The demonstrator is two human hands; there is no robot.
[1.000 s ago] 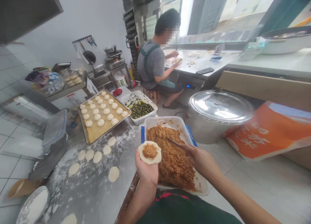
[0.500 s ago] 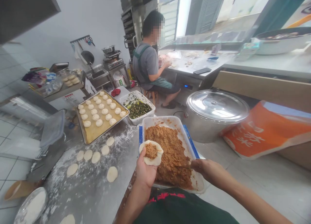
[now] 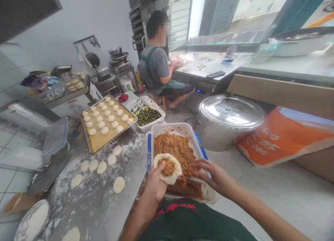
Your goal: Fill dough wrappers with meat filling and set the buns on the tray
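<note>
My left hand (image 3: 156,186) is closed under a flat round of dough (image 3: 172,176) with a lump of brown filling in its middle. It holds the dough over the near part of a white tub of brown filling (image 3: 177,147). My right hand (image 3: 212,176) hovers over the tub's near right side. Its fingers are spread and point at the dough, and I see nothing in them. Several bare dough rounds (image 3: 101,167) lie on the floured steel table (image 3: 99,206) to the left.
A metal tray of shaped buns (image 3: 97,143) and a tub of chopped greens (image 3: 146,116) stand beyond the rounds. A lidded steel pot (image 3: 231,115) and an orange sack (image 3: 284,136) are on the right. A seated person (image 3: 155,67) works at the far counter.
My right hand held a thin utensil a second ago, dropped to the tub's near corner, and now reaches empty toward the dough. My left hand shifted the dough slightly right over the tub.
</note>
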